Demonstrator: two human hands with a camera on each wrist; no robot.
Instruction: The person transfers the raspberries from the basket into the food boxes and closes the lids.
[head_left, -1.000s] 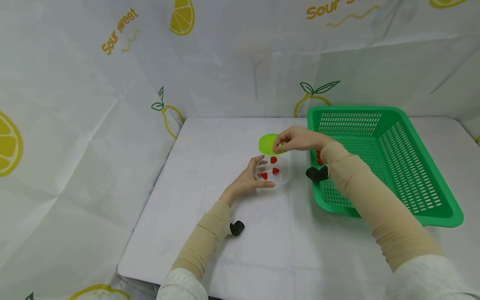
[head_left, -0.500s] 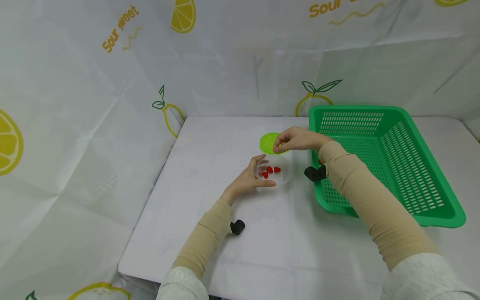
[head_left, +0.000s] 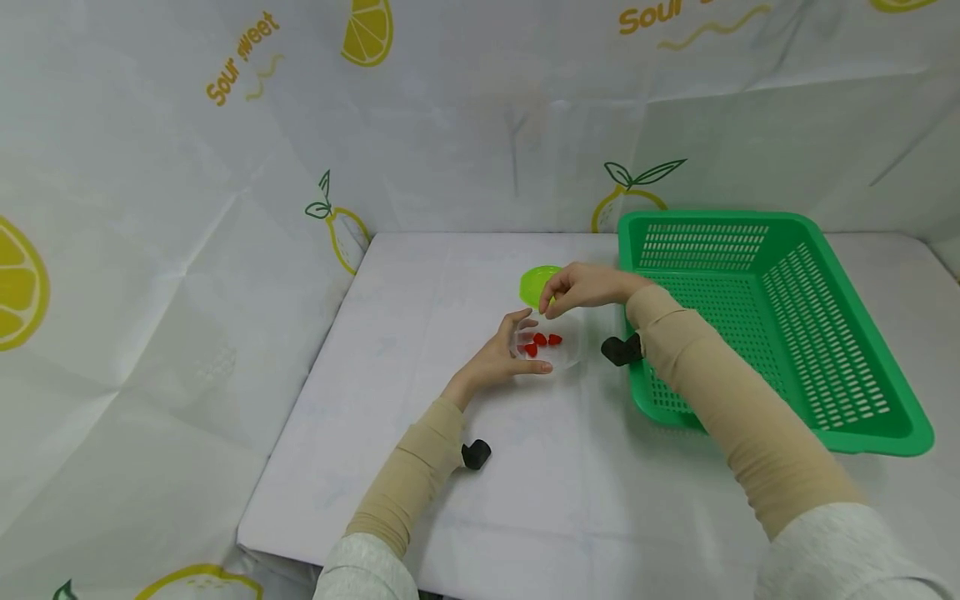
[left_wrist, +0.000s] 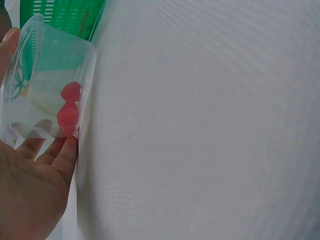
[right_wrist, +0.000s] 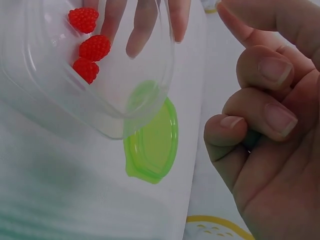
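White table (head_left: 420, 292) — raspberries (right_wrist: 95, 48) in clear tub (right_wrist: 112, 85)

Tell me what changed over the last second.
One raspberry, in mid-air a second ago, fell beside two others in the clear container. Then the right hand shifted slightly down-left in head view. The left hand kept its hold; green lid and green basket stayed put.

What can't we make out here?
Head view: part of the green basket, behind the right sleeve.
Head view: part of the green lid, behind the right hand.
Left wrist view: much of the green basket, cut off above.
Right wrist view: part of the clear container, cut off by the top edge.
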